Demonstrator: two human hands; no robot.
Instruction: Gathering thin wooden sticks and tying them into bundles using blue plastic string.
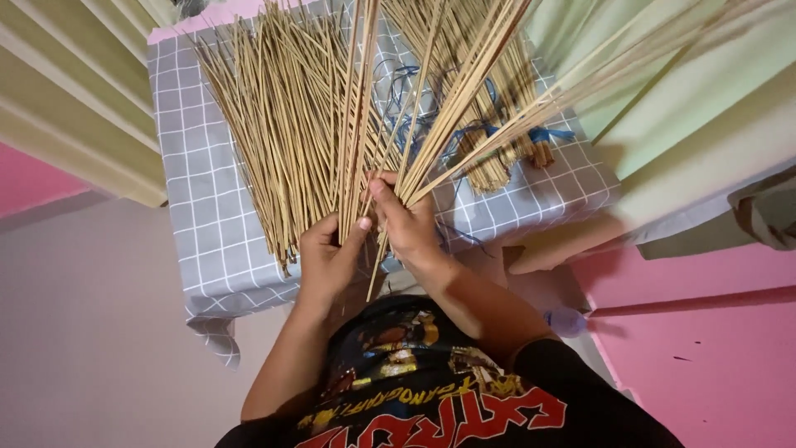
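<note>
My left hand (pixel 330 255) grips the lower ends of a small bunch of thin bamboo sticks (pixel 358 124) that stand up toward the camera. My right hand (pixel 406 220) holds a second fan of long sticks (pixel 473 91) that spreads up and to the right. The two hands touch at the thumbs, right over the near edge of a table with a grey checked cloth (pixel 207 224). A large loose pile of the same sticks (pixel 274 124) lies on the cloth just left of my hands.
Bundles of sticks tied with blue string (pixel 497 153) lie on the cloth at the right, with loose blue string (pixel 406 108) beside them. Pale green curtains (pixel 75 108) hang on both sides. Pink floor (pixel 705 357) lies at the right.
</note>
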